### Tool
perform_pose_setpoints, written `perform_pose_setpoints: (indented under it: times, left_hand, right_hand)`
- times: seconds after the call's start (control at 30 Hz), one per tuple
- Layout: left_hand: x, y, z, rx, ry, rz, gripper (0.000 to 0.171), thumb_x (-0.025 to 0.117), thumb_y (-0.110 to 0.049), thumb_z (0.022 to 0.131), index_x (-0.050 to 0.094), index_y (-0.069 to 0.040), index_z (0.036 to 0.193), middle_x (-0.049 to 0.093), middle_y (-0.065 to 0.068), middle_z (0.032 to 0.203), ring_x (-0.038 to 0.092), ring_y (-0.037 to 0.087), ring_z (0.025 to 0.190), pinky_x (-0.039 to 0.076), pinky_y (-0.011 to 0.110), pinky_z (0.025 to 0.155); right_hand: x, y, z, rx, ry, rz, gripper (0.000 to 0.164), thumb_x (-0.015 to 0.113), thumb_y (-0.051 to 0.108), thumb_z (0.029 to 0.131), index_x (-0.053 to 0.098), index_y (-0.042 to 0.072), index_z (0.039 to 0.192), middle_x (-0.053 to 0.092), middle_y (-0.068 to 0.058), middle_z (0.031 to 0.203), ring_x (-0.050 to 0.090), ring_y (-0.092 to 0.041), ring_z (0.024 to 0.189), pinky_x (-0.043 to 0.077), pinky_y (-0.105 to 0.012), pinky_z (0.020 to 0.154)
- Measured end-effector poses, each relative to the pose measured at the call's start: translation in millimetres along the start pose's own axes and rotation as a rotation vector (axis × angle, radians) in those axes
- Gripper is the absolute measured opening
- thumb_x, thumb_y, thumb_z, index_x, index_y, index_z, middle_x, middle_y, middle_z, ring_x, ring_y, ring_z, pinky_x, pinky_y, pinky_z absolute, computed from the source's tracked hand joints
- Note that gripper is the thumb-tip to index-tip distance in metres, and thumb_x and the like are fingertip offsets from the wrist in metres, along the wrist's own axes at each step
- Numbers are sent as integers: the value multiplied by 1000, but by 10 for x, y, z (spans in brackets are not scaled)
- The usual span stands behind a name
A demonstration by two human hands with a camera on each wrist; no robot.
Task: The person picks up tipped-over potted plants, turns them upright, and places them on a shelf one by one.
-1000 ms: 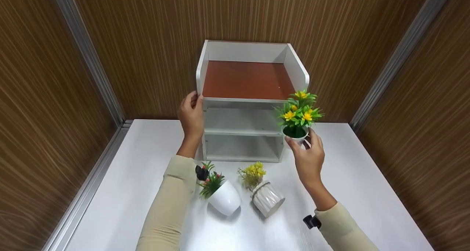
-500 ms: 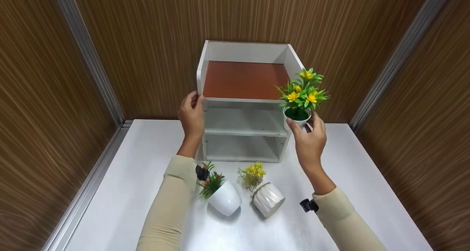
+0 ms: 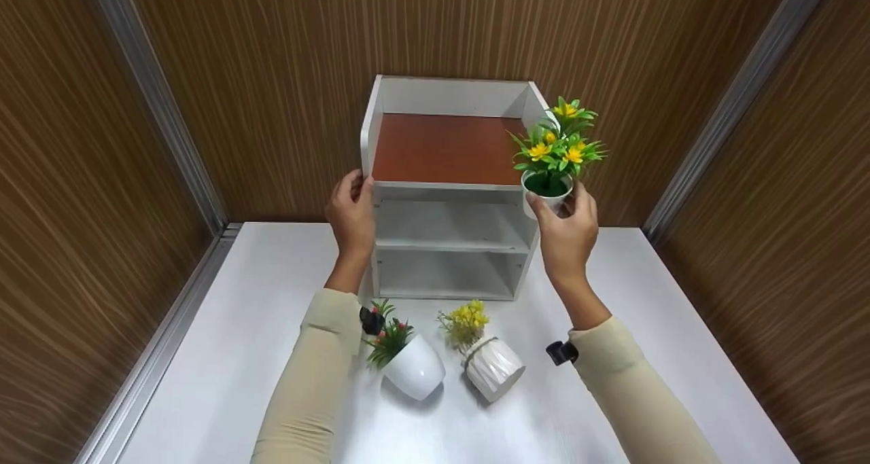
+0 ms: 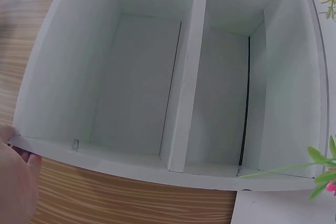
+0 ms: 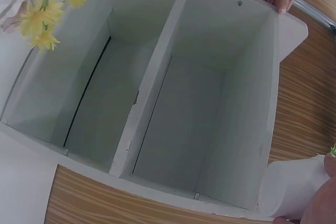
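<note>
My right hand (image 3: 571, 236) holds a small white flowerpot (image 5: 302, 184) between thumb and fingers, upright, with a yellow-flowered artificial plant (image 3: 561, 141) in it. In the head view the plant overlaps the front right corner of a white shelf unit (image 3: 452, 250), at the height of its reddish-brown top board (image 3: 445, 148). My left hand (image 3: 352, 212) grips the unit's left side near that board, thumb at the front edge; some of its fingers are hidden behind the panel. In the left wrist view, the left hand (image 4: 18, 182) shows at the unit's corner.
Before the unit, a smooth white pot (image 3: 414, 369) with a red-flowered plant lies tipped on the white table (image 3: 285, 267). Beside it lies a ribbed white pot (image 3: 495, 369) with yellow flowers. Wood-patterned walls (image 3: 272, 97) enclose the table at the back and both sides.
My right hand has risen with the potted plant, from in front of the lower shelves to the level of the top board. The left hand stays at the unit's side.
</note>
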State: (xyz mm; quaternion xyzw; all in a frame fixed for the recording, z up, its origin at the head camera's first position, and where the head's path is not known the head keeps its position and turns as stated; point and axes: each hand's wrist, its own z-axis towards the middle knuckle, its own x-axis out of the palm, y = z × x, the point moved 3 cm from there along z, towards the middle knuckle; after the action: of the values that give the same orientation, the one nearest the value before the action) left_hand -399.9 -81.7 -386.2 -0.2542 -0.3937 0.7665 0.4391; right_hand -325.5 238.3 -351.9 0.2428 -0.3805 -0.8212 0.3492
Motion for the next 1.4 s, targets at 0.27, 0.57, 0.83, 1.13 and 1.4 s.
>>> perform_pose_setpoints:
  times: [0.27,0.57,0.83,1.13,1.4]
  left_hand:
    - [-6,10,9,-6,1,-3,34,62,-25,102,64,-5,129,68,9,120,65,18,109,55,32,94]
    - [-4,38,4,1,-7,-16,33,62,-24,102,64,-3,127,68,10,118,64,17,108,55,32,93]
    - [12,40,7,-3,-4,-15,33,62,-23,102,64,-4,128,68,9,119,64,17,108,55,31,93]
    - [28,64,-3,-18,-7,-26,31,62,-23,102,65,-6,128,68,7,118,64,15,107,55,31,92]
    - [34,52,3,-9,-13,-10,33,63,-24,101,65,-5,128,68,9,119,65,16,107,55,31,92]
  right_hand:
    - [173,44,96,49,-3,2,78,83,36,84,49,2,146,54,-15,135,59,-23,123,51,-33,104]
    - [263,120,144,48,-11,13,76,83,33,85,49,1,145,54,-16,134,58,-24,123,50,-33,105]
    - [334,148,204,47,0,8,81,83,35,84,47,1,147,53,-16,137,58,-24,125,51,-32,104]
    - [424,97,275,63,-7,-38,79,82,38,84,48,2,146,55,-15,136,58,-24,124,50,-34,104]
    - [478,57,329,90,-7,-57,77,82,40,85,50,3,144,55,-16,135,55,-26,126,47,-37,106]
